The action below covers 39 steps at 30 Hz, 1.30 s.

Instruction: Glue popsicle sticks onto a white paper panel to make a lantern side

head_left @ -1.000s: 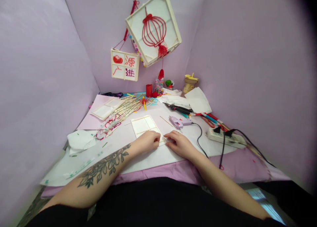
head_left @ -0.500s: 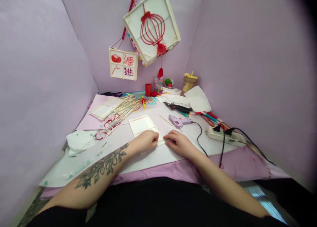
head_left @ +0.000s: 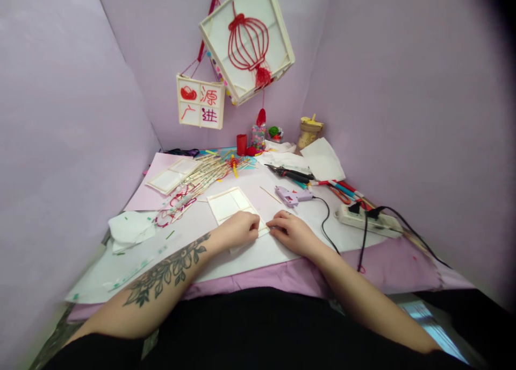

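A small rectangular frame of pale wooden sticks with a white backing lies flat on the table in front of me. My left hand is closed over its near part, the fingers curled down and their tips hidden. Whatever those fingers grip, I cannot make it out. At the near right corner of the frame, my right hand has its fingers bent and its fingertips pressed together on the edge. Just beyond the right hand lies a lilac hot glue gun, beside a single thin stick.
A power strip with black cords sits at the right. Pliers lie farther back. To the left are a bundle of sticks and a second frame. A lantern and a lettered panel hang above.
Both hands keep nearly the same place at the frame. The frame's far end has shifted very slightly left; the view has moved a little.
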Motion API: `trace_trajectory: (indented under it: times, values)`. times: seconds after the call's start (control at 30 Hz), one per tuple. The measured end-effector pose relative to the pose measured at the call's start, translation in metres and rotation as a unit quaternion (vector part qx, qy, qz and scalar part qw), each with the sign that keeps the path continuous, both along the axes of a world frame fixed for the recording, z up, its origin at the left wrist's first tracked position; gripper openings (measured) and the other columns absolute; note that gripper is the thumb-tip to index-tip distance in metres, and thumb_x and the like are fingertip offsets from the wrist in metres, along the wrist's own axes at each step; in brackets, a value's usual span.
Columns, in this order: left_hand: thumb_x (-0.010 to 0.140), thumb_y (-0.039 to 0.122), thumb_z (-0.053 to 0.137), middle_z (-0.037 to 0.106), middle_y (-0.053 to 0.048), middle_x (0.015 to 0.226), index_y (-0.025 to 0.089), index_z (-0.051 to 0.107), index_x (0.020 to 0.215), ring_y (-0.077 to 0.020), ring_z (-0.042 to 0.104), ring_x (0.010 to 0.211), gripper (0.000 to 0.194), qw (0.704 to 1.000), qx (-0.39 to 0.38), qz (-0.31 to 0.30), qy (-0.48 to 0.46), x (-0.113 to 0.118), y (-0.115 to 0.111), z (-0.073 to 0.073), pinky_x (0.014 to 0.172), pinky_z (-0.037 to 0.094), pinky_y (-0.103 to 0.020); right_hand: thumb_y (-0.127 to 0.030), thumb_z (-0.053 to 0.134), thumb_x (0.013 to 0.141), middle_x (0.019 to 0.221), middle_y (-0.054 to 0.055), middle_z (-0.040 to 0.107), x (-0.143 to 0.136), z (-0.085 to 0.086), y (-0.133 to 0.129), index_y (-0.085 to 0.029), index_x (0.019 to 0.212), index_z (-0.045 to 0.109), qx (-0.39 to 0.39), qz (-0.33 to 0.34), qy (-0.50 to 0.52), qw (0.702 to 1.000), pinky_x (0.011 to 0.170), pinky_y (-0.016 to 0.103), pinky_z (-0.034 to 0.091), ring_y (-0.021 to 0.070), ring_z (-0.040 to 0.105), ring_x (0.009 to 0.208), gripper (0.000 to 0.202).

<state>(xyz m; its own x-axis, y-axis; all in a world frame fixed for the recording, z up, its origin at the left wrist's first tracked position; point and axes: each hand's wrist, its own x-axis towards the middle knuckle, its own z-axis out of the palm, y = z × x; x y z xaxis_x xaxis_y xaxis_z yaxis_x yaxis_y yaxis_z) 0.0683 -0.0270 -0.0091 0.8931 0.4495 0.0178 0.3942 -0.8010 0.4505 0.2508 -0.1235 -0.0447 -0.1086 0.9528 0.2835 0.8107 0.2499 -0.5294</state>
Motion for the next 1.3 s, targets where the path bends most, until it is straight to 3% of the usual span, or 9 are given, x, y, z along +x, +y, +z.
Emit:
trace_trajectory:
  times: [0.2, 0.47, 0.73, 0.87, 0.97, 1.03, 1.17, 1.3]
  values:
    - [0.071, 0.014, 0.048, 0.06, -0.002, 0.067, 0.016, 0.062, 0.07, -0.0131, 0.052, 0.062, 0.014, 1.0, 0.003, 0.021, 0.023, 0.001, -0.002, 0.002, 0.057, 0.036, -0.023, -0.016, 0.058, 0.083, 0.093, 0.006, 0.061, -0.001, 0.001, 0.0, -0.022, 0.099, 0.071, 0.003, -0.003, 0.001, 1.0, 0.075, 0.03, 0.048, 0.017, 0.059, 0.083, 0.022]
    - [0.069, 0.012, 0.048, 0.058, -0.001, 0.065, 0.016, 0.059, 0.065, -0.0125, 0.049, 0.061, 0.013, 1.0, 0.002, 0.0, 0.011, 0.005, 0.001, -0.003, 0.058, 0.035, -0.023, -0.016, 0.057, 0.083, 0.093, 0.006, 0.061, 0.001, -0.001, -0.001, -0.022, 0.106, 0.068, 0.012, 0.005, -0.004, 1.0, 0.076, 0.03, 0.048, 0.0173, 0.059, 0.084, 0.026]
    - [0.07, 0.013, 0.048, 0.059, -0.001, 0.064, 0.016, 0.059, 0.064, -0.0125, 0.05, 0.061, 0.013, 1.0, -0.008, 0.027, 0.002, 0.004, -0.001, -0.005, 0.058, 0.036, -0.023, -0.022, 0.046, 0.092, 0.098, 0.009, 0.06, -0.008, 0.003, -0.007, -0.024, 0.106, 0.069, 0.037, 0.025, -0.147, 0.988, 0.071, 0.03, 0.046, 0.0195, 0.055, 0.088, 0.027]
    - [0.071, 0.018, 0.052, 0.061, 0.0, 0.066, 0.016, 0.062, 0.072, -0.0119, 0.055, 0.059, 0.011, 0.993, -0.101, 0.056, 0.005, -0.001, 0.004, -0.007, 0.056, 0.039, -0.021, -0.021, 0.046, 0.091, 0.099, 0.01, 0.06, -0.009, 0.006, -0.01, -0.024, 0.109, 0.068, 0.029, 0.02, -0.19, 0.981, 0.064, 0.028, 0.045, 0.0212, 0.054, 0.088, 0.029]
    - [0.07, 0.02, 0.053, 0.061, 0.002, 0.066, 0.015, 0.062, 0.08, -0.0109, 0.056, 0.054, 0.015, 0.977, -0.205, 0.059, 0.011, -0.006, 0.009, -0.008, 0.05, 0.04, -0.02, -0.021, 0.049, 0.09, 0.098, 0.011, 0.06, -0.01, 0.004, -0.01, -0.022, 0.105, 0.07, 0.071, 0.02, -0.176, 0.982, 0.069, 0.032, 0.046, 0.0222, 0.053, 0.087, 0.026]
    - [0.069, 0.018, 0.054, 0.06, 0.002, 0.066, 0.015, 0.061, 0.081, -0.0105, 0.057, 0.053, 0.015, 0.971, -0.231, 0.056, 0.007, -0.008, 0.011, -0.009, 0.049, 0.04, -0.019, -0.019, 0.05, 0.089, 0.097, 0.012, 0.06, -0.017, 0.003, -0.011, -0.02, 0.1, 0.07, 0.126, 0.04, -0.145, 0.98, 0.073, 0.035, 0.047, 0.0221, 0.053, 0.086, 0.023]
    - [0.067, 0.02, 0.059, 0.061, 0.002, 0.066, 0.015, 0.061, 0.079, -0.0106, 0.056, 0.057, 0.013, 0.974, -0.222, 0.038, 0.009, -0.008, 0.013, -0.009, 0.051, 0.04, -0.019, -0.012, 0.047, 0.089, 0.093, 0.009, 0.064, -0.047, 0.003, -0.013, -0.018, 0.097, 0.067, 0.19, 0.146, -0.089, 0.967, 0.073, 0.03, 0.049, 0.0188, 0.055, 0.085, 0.022]
    - [0.067, 0.021, 0.061, 0.062, 0.001, 0.069, 0.015, 0.061, 0.076, -0.0116, 0.055, 0.062, 0.011, 0.979, -0.203, 0.033, 0.002, -0.007, 0.016, -0.009, 0.052, 0.039, -0.019, -0.014, 0.047, 0.09, 0.086, 0.008, 0.067, -0.073, -0.002, -0.009, -0.016, 0.103, 0.066, 0.191, 0.157, -0.165, 0.955, 0.067, 0.027, 0.048, 0.0175, 0.059, 0.077, 0.024]
